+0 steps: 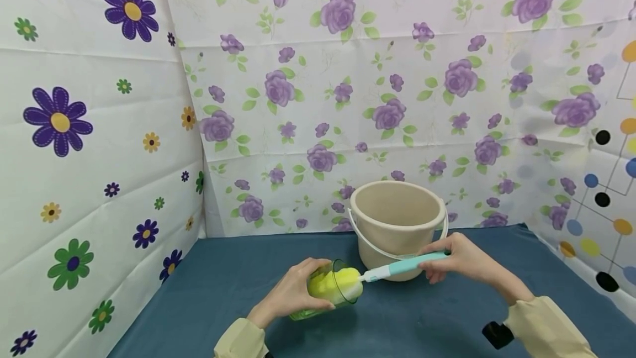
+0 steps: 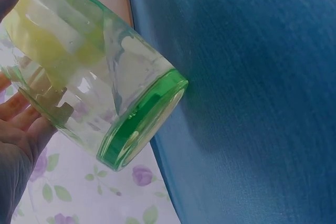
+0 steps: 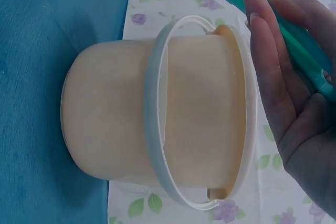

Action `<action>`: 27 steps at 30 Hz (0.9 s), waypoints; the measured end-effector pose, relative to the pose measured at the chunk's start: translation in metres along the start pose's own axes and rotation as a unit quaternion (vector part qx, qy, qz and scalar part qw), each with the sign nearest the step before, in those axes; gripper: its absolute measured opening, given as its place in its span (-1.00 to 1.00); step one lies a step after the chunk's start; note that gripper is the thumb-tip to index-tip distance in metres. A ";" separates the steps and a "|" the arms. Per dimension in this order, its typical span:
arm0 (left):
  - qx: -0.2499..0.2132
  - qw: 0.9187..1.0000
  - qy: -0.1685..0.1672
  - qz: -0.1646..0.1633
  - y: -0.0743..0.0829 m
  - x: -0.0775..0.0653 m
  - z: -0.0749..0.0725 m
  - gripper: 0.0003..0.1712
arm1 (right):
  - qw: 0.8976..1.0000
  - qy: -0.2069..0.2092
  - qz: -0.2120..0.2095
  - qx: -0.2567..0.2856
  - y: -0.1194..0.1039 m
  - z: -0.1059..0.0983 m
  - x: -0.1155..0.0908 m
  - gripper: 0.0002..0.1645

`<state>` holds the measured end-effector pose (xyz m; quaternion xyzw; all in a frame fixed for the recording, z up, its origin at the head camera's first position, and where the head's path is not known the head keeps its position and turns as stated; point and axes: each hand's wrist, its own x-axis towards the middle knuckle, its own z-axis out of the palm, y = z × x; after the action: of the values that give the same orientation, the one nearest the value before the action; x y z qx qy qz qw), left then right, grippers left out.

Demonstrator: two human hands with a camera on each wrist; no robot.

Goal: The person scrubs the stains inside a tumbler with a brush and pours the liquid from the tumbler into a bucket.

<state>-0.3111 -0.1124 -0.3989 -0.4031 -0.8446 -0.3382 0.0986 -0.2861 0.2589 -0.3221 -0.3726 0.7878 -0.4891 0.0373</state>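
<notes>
My left hand [image 1: 294, 290] grips a clear green-tinted drinking glass [image 2: 105, 93], tilted on its side with the mouth toward the right. Its thick green base [image 2: 144, 121] shows close in the left wrist view. Inside the mouth sits the yellow and white sponge head [image 1: 343, 285] of a bottle brush. From it a turquoise and white handle [image 1: 404, 265] runs up to the right. My right hand [image 1: 459, 261] holds that handle between thumb and fingers, in front of the bucket. The palm side of this hand and the handle also appear in the right wrist view.
A cream bucket [image 1: 367, 217] stands upright on the blue tablecloth [image 1: 238, 269], just behind the hands, its white bail handle [image 3: 152, 93] hanging down in front. Flower-printed sheets [image 1: 298, 126] hang behind the table and along both sides.
</notes>
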 end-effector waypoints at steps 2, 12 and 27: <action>0.003 1.000 0.001 0.005 0.000 0.000 0.000 -0.15 | 1.000 -0.003 0.006 0.005 0.002 -0.001 -0.001 -0.68; 0.007 1.000 0.010 0.011 0.000 -0.001 0.000 -0.15 | 1.000 0.004 -0.007 0.014 -0.002 -0.002 -0.002 -0.69; -0.005 1.000 0.008 0.003 0.001 -0.002 -0.001 -0.15 | 1.000 0.026 0.005 -0.016 -0.005 -0.011 -0.004 -0.71</action>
<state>-0.3093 -0.1134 -0.3989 -0.4034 -0.8408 -0.3455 0.1046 -0.2853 0.2677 -0.3139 -0.3568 0.7981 -0.4853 0.0133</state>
